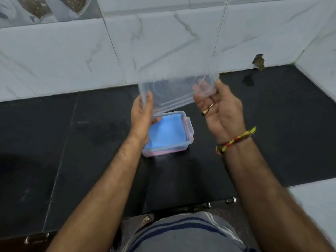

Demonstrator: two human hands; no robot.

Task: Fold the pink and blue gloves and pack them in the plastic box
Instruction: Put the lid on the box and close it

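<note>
A clear plastic box (190,131) stands on the black counter. Inside it a folded blue glove (167,132) lies on top, and a pink glove (161,152) shows through the box's front wall beneath it. Both hands hold the clear plastic lid (174,91) in the air above and behind the box, tilted and blurred. My left hand (142,113) grips the lid's left edge. My right hand (220,110), with a ring and a beaded wrist thread, grips its right edge.
The black stone counter (272,124) runs to a white marble-tiled wall (72,57) behind and at the right. A small hole (259,60) sits in the wall at the counter line. Cabinet handles (230,200) line the counter's front edge.
</note>
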